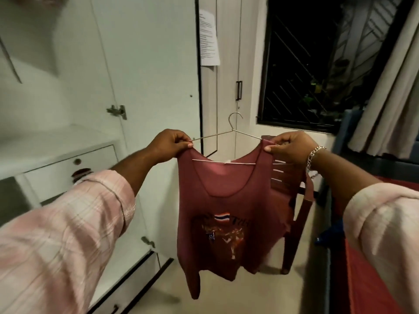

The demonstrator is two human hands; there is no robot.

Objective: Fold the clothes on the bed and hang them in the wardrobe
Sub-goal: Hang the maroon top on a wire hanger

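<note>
Both hands were raised in front of the open wardrobe (68, 141), holding a maroon tank top (226, 211) up in the air on a thin metal hanger (234, 130). The left hand (169, 145) had its fingers curled over, pinching the left shoulder strap together with the hanger's left arm; the right hand (288, 147) was likewise clenched on the right strap and the hanger's right end. A silver chain bracelet (314, 155) sat on the right wrist, and both forearms came out of rolled pink checked sleeves (68, 223). The hanger's hook pointed upward between the hands, touching nothing, and its lower bar showed across the scooped neckline. The top hung straight down with its printed front (a small striped flag above a brownish design) facing the camera, its hem well above the pale floor. The wardrobe's white interior, with a shelf and a drawer (72, 168) below it, lay at the left, its door (147, 64) swung outward just behind the left hand. Behind the garment stood a dark red chair (294, 211), partly hidden. A sheet of printed paper (208, 39) was stuck on the closed cupboard door (226, 75) further back, beside a dark barred window (301, 64). At the right edge lay the bed's red cover (362, 268), with a dark blue item (328, 234) near its edge.
</note>
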